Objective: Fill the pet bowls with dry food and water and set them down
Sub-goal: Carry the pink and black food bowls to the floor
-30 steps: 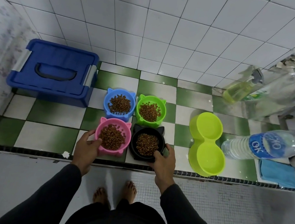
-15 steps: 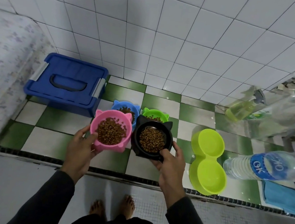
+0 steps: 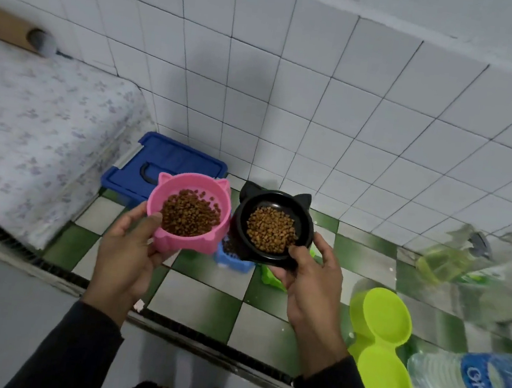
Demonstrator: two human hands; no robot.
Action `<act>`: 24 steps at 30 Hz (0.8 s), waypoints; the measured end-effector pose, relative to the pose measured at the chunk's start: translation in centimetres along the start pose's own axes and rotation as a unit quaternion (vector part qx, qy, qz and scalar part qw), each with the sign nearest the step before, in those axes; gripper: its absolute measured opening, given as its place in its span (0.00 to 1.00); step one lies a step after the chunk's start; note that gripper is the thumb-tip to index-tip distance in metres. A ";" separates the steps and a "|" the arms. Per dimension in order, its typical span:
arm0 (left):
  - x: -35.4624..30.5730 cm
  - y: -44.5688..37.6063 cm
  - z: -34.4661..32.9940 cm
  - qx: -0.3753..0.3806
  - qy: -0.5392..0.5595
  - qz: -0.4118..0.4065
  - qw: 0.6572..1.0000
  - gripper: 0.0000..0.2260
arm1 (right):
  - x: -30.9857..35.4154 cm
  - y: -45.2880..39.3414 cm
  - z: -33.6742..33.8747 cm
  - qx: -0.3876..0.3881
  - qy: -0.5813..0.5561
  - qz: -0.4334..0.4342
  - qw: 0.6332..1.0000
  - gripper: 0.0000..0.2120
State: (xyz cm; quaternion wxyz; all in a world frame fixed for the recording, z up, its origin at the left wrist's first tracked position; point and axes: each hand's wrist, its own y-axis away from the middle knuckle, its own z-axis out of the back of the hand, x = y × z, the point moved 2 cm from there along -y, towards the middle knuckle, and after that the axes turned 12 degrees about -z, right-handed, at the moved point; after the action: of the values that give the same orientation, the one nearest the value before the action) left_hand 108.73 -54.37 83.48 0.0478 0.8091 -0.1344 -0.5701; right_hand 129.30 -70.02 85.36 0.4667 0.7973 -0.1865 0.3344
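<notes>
White wall tiles fill the upper view and a green-and-white checkered floor (image 3: 203,300) runs beneath your hands, bounded on the near side by a dark raised edge. You are carrying two cat-eared bowls of kibble well above that floor: your left hand (image 3: 126,252) is wrapped around the near side of the pink bowl (image 3: 189,213), thumb hooked over its rim and fingers under its base, while your right hand (image 3: 312,278) grips the black bowl (image 3: 273,225) the same way, thumb on the near rim. Neither hand has slack; both are clamped on their loads. The bowls sit side by side, rims touching or nearly so, ears pointing away from you, and the pink one looks tipped slightly toward you, so keep it level or the dry food will slide. Directly below and just beyond your grips, a blue bowl (image 3: 235,260) and a green bowl (image 3: 271,279) rest on the floor, mostly hidden by what you hold. To the right of your right hand lies the lime double dish (image 3: 381,347), seemingly dry, with a labelled water bottle (image 3: 463,383) beyond it. The blue lidded bin (image 3: 161,169) stands past your left hand. Setting down probably comes next, and each hand has bare tile on its own outer side.
</notes>
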 end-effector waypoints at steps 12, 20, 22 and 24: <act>-11.4 -2.5 4.3 -0.075 0.054 -0.086 0.992 0.16 | 2.9 4.0 -13.2 0.102 0.015 0.014 0.995 0.24; -20.4 -5.2 11.2 -0.127 0.074 -0.138 0.980 0.13 | 0.5 7.1 -24.7 0.177 0.044 0.026 0.983 0.21; -22.4 -5.7 13.3 -0.139 0.072 -0.154 0.976 0.14 | -0.4 8.0 -27.6 0.202 0.050 0.028 0.978 0.20; -24.2 -6.2 15.7 -0.153 0.072 -0.169 0.971 0.14 | -1.6 8.9 -30.4 0.225 0.059 0.031 0.972 0.22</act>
State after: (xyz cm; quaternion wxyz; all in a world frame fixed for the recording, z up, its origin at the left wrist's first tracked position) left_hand 87.48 -40.62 98.64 0.0834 0.8419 0.0972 -0.5242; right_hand 111.84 -47.99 100.14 0.2748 0.8544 -0.1036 0.4285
